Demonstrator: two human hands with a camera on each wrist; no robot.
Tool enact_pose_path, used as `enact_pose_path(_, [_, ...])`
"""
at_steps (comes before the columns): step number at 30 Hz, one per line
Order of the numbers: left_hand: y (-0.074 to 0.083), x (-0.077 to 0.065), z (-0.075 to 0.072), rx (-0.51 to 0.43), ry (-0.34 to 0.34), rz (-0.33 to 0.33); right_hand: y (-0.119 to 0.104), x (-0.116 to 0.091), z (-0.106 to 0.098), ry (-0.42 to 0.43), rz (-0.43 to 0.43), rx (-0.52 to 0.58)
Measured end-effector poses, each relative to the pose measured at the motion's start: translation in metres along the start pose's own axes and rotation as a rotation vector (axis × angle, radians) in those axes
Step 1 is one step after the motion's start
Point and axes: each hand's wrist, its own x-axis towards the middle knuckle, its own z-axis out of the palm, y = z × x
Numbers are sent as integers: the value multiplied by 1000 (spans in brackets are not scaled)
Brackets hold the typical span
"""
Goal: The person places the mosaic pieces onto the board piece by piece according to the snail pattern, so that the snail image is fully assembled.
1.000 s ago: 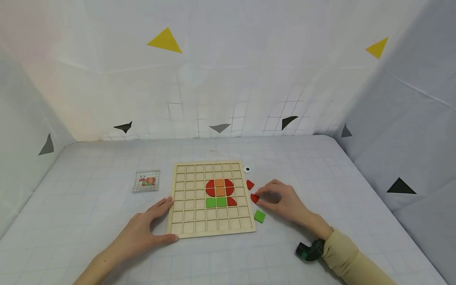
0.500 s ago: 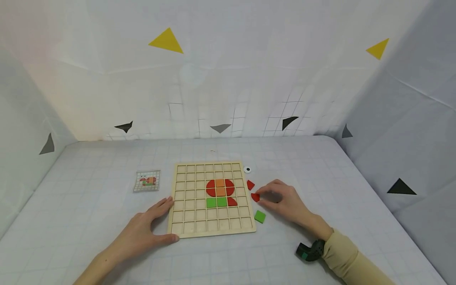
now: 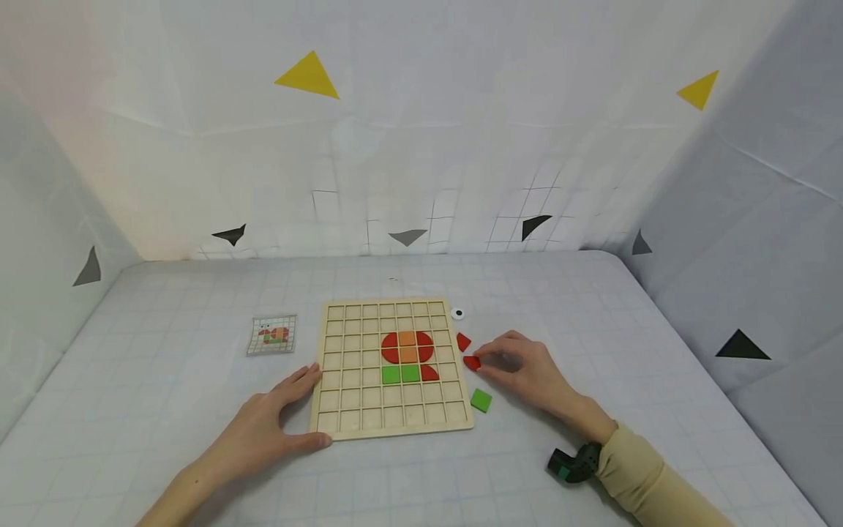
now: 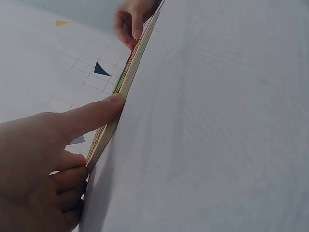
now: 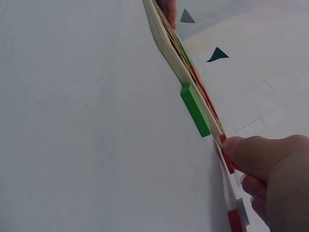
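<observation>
A wooden grid board (image 3: 361, 360) lies flat on the table in the head view. Set in its cells are red quarter-round pieces (image 3: 390, 348), orange squares (image 3: 407, 345) and green squares (image 3: 400, 374). My left hand (image 3: 266, 421) touches the board's left edge, fingers spread, with the thumb at its near left corner. Just off the right edge, my right hand (image 3: 527, 372) pinches a red quarter-round tile (image 3: 471, 363) between thumb and fingertips. That tile (image 5: 227, 162) also shows beneath the thumb in the right wrist view.
Beside the board's right edge lie a loose green square (image 3: 481, 400), another red tile (image 3: 464, 342) and a white eye disc (image 3: 457, 313). Left of the board rests a small picture card (image 3: 272, 335). My right wrist carries a black device (image 3: 573, 464). White cloth walls (image 3: 421, 146) enclose the table.
The red tile in my right fingertips has turned a little and shifted slightly away from me. My left hand and the board hold still.
</observation>
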Motion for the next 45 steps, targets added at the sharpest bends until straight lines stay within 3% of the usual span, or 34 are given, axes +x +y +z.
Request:
enact_pose_path(15, [2, 1, 0, 7, -9, -14, -23, 16, 11, -8, -19, 79])
enact_pose_path(28, [2, 0, 0, 13, 0, -19, -46, 36, 41, -28, -130, 139])
enact_pose_path(45, [1, 0, 0, 10, 3, -5, -78, 54, 77, -66, -80, 139])
